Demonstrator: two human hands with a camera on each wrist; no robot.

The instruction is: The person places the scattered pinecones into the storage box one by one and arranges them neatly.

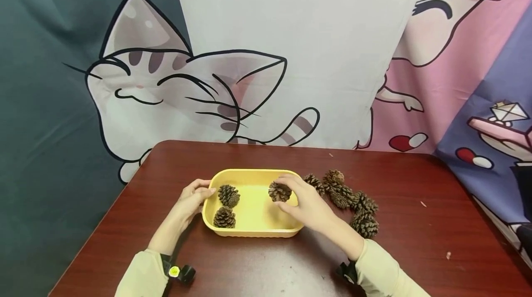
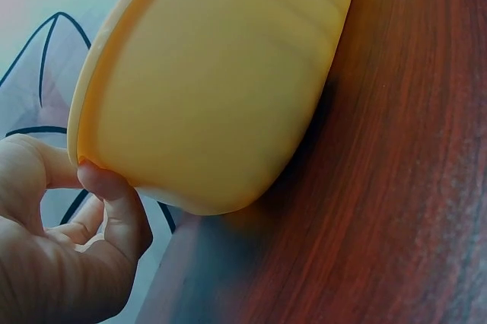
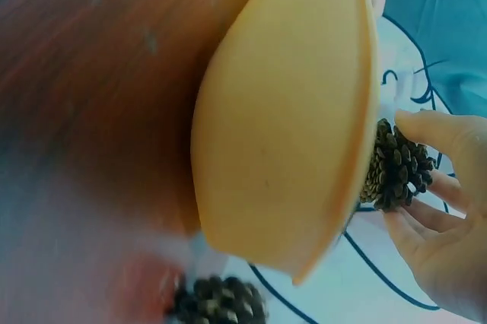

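A yellow plastic basin (image 1: 253, 232) stands on the table, with several pine cones lying at its left end, among them a front pine cone (image 1: 224, 217). At its left rim my left hand (image 1: 192, 202) pinches the edge between thumb and fingers, as the left wrist view also shows. Over the basin's right side, my right hand (image 1: 307, 202) holds a pine cone (image 3: 399, 166) between thumb and fingertips. In the right wrist view that cone is level with the rim, partly behind it.
To the right of the basin, a curved row of several loose pine cones (image 1: 341, 195) lies on the red-brown table (image 1: 415, 241). Small pale flakes are scattered on the tabletop. Behind the table hangs a cloth backdrop (image 1: 332, 33) with cartoon animals.
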